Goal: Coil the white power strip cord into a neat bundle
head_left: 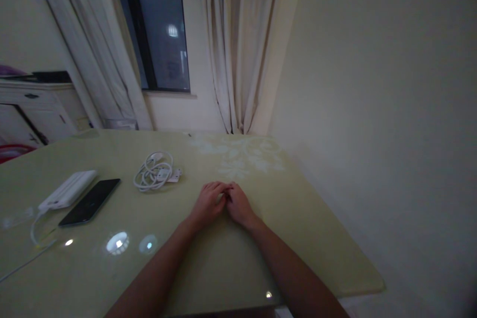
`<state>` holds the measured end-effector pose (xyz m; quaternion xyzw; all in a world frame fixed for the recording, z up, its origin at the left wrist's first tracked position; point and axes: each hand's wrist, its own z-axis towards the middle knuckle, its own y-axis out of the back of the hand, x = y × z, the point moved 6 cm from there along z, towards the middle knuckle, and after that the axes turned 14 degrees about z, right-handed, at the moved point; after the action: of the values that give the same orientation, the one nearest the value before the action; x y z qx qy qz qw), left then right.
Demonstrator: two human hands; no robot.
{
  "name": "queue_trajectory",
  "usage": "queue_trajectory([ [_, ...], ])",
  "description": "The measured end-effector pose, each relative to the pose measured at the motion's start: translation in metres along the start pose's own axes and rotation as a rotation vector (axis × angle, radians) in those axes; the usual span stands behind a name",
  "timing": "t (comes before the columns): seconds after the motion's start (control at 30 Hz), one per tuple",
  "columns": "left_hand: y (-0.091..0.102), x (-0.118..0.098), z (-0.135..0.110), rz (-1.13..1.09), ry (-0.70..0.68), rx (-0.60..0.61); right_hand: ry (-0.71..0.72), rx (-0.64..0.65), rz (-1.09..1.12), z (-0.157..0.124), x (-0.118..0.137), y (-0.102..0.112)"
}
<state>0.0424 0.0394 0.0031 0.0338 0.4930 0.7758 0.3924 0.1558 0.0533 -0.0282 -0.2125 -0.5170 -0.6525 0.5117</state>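
Observation:
My left hand [209,202] and my right hand [238,204] rest together on the pale green tabletop [219,278], their fingertips meeting. The fingers of both are curled and closed. Whatever lies between them, if anything, is hidden. Nearest to the left hand, a little farther off to the left, is a coiled white cable [149,175] lying against a white power strip [172,175].
At the left lie a black phone [90,202] and a white power bank [69,190] with a white cable [33,231] plugged in. A plain wall [372,109] borders the table's right side. Curtains [238,49] hang by the window [160,25] behind; a white cabinet [44,109] stands far left.

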Motion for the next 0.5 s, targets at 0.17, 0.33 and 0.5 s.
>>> queue_trajectory([
  [0.17, 0.0040, 0.0116, -0.0016, 0.012, 0.000, 0.031, 0.001, 0.053, -0.050, -0.0019, 0.0038, -0.0036],
  [0.33, 0.0032, 0.0055, -0.0002, 0.074, -0.022, 0.022, 0.010, 0.043, -0.093, -0.0019, 0.0055, -0.0020],
  [0.5, 0.0037, 0.0025, -0.0007, 0.130, -0.046, 0.005, 0.004, 0.026, -0.159, -0.0015, 0.0103, -0.0006],
])
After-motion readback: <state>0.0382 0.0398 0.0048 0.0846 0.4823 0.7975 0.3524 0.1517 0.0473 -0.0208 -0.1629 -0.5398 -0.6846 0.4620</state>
